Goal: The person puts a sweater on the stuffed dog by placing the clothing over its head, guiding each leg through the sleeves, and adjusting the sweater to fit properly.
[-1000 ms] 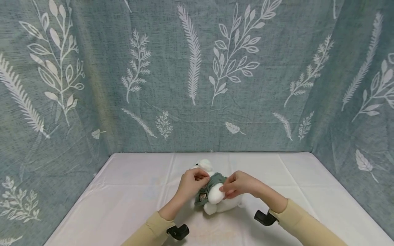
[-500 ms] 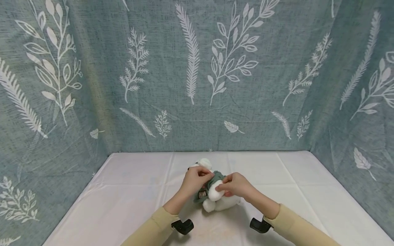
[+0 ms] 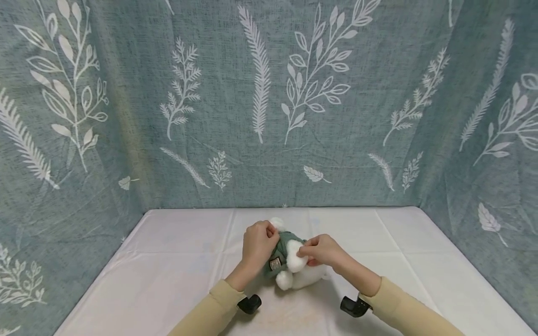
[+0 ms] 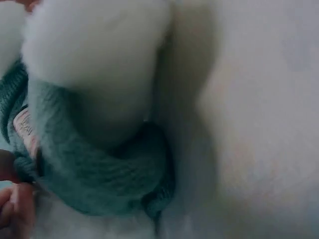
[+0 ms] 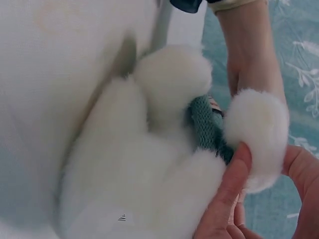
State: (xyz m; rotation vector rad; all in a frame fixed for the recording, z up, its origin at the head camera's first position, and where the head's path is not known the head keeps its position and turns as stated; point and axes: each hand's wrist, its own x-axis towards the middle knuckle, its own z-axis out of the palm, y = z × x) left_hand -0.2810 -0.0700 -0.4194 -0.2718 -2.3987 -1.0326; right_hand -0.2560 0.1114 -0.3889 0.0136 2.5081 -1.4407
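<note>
A white plush toy (image 3: pixel 307 277) lies on the table in the head view, wearing a green knitted sweater (image 3: pixel 290 237) with a small patch. At the sweater's upper edge, near the toy's head, my left hand (image 3: pixel 257 243) pinches the knit between thumb and fingers. In the left wrist view the sweater (image 4: pixel 99 172) wraps around the white fur (image 4: pixel 97 45), and only some fingertips (image 4: pixel 22 209) show at the left edge. My right hand (image 3: pixel 325 251) pinches a rounded white paw. That paw (image 5: pixel 259 134) sits between thumb and fingers in the right wrist view. The toy's face is hidden.
A white cloth covers the table (image 3: pixel 189 261). Blue-green curtains (image 3: pixel 235 102) with white leaf prints enclose the back and both sides. Black wrist cameras (image 3: pixel 355 306) sit at the cuffs of the beige sleeves (image 3: pixel 416 305).
My left hand has shifted a little up and left, drawing the sweater toward the toy's head, with more of the knit showing. My right hand keeps hold of the paw, moved slightly left.
</note>
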